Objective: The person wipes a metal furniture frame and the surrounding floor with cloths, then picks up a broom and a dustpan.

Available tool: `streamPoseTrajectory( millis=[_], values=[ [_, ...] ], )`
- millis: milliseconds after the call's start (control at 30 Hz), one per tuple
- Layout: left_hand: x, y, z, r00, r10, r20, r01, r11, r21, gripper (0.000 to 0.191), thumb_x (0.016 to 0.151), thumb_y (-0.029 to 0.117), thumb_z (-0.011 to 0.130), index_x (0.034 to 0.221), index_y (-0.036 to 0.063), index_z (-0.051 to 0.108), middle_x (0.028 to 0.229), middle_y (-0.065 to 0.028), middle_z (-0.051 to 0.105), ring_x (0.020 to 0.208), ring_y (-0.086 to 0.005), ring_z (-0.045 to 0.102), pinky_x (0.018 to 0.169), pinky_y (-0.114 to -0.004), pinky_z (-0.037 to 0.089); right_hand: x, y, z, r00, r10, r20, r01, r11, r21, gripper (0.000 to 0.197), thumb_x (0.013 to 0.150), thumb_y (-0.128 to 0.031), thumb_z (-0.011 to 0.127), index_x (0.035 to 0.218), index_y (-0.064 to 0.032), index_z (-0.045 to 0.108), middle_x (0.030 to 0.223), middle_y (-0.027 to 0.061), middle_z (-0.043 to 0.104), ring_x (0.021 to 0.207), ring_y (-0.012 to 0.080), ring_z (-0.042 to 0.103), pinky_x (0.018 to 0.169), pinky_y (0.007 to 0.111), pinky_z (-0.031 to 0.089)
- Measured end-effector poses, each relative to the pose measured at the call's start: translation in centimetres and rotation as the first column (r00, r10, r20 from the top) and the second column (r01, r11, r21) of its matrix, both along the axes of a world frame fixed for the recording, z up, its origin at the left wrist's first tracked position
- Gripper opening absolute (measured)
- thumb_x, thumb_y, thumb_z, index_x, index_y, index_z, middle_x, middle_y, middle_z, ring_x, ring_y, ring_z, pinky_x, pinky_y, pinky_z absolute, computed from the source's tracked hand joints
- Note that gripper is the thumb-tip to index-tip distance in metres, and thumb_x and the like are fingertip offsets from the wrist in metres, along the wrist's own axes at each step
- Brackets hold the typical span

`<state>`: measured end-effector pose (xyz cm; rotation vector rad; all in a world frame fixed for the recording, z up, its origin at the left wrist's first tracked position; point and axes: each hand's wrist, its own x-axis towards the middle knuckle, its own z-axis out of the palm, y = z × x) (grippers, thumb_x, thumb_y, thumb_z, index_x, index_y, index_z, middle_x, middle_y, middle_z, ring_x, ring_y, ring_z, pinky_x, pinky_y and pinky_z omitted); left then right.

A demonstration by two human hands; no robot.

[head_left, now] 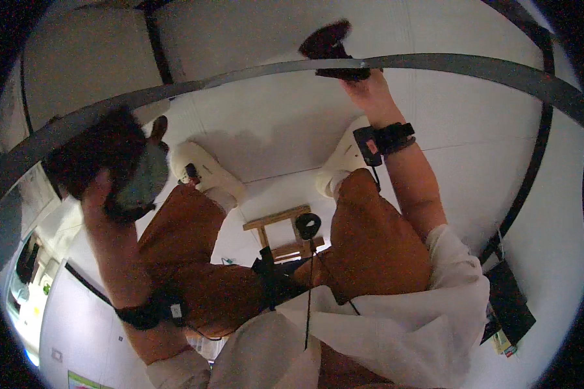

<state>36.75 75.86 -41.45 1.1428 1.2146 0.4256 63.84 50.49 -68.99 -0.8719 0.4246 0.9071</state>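
My left hand (100, 187) is at the left, partly hidden by a bulky dark thing (97, 150) that it grips; blur hides what this is. Against it lies a grey-green, rounded flat piece (143, 175) with dark ends. My right hand (365, 90) reaches out at the upper right, its fingers mostly hidden at a dark, curved object (326, 41). A long grey band (447, 61) passes across this object and runs in a bent line over the view. Black straps with small devices sit on my right wrist and left forearm.
Below are my brown trouser legs and cream shoes (202, 167) on a pale floor. A wooden frame (277, 219) stands between the legs, with a black ring-shaped item (308, 226) and cords nearer. A black panel (511, 301) is at the lower right; a bright opening lies far left.
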Motion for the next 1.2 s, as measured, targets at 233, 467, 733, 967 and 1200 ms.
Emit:
streamPoseTrajectory(
  millis=[233,467,733,967,1200],
  values=[
    [2.0,1.0,-2.3,0.998,0.060,0.020,-0.062,0.991,0.119,0.049,0.078,0.030,0.052,0.118,0.0054,0.037,0.106,-0.0123,0.051,0.085,-0.0271,0.056,0.049,-0.037,0.052,-2.8,-0.9,2.0,0.995,0.008,-0.096,-0.020,0.991,-0.132,0.040,0.086,-0.033,0.041,0.113,-0.0025,0.036,0.109,0.0132,0.047,0.094,0.0298,0.050,0.079,0.040,0.046],
    [4.2,-0.7,-3.3,0.992,0.005,-0.125,-0.005,1.000,-0.003,0.044,0.078,0.018,0.051,0.117,0.0016,0.038,0.111,-0.0138,0.048,0.101,-0.0264,0.049,0.086,-0.039,0.042,-4.1,1.6,6.7,0.628,0.768,0.126,-0.614,0.589,-0.526,0.033,0.084,-0.032,0.049,0.097,-0.0026,0.050,0.086,0.0076,0.055,0.083,0.0169,0.050,0.075,0.028,0.041],
    [1.7,1.0,2.7,0.951,0.296,0.085,-0.300,0.953,0.040,0.040,0.083,0.026,0.043,0.114,-0.0002,0.041,0.108,-0.0173,0.050,0.097,-0.0302,0.052,0.075,-0.044,0.049,-6.9,11.7,16.9,0.325,0.598,0.733,-0.705,0.669,-0.234,0.025,0.087,-0.025,0.043,0.096,-0.0034,0.051,0.078,0.0033,0.055,0.072,0.0119,0.046,0.066,0.029,0.039],
    [-1.5,3.4,4.6,0.863,0.316,0.395,-0.338,0.941,-0.013,0.036,0.080,0.022,0.048,0.108,-0.0001,0.047,0.106,-0.0128,0.053,0.101,-0.0260,0.050,0.089,-0.040,0.039,-13.3,22.6,19.5,-0.111,0.535,0.837,-0.539,0.675,-0.503,0.019,0.085,-0.019,0.044,0.092,-0.0016,0.048,0.074,0.0167,0.052,0.068,0.0307,0.049,0.062,0.036,0.039],
    [-4.5,5.1,5.0,0.738,0.399,0.544,-0.431,0.899,-0.075,0.033,0.081,0.021,0.047,0.106,0.0003,0.048,0.107,-0.0143,0.052,0.101,-0.0272,0.049,0.089,-0.042,0.038,-14.4,16.5,7.3,-0.366,0.766,0.528,-0.334,0.422,-0.843,0.018,0.082,-0.016,0.046,0.083,0.0022,0.049,0.071,0.0231,0.052,0.064,0.0392,0.049,0.055,0.042,0.040]
  ],
)
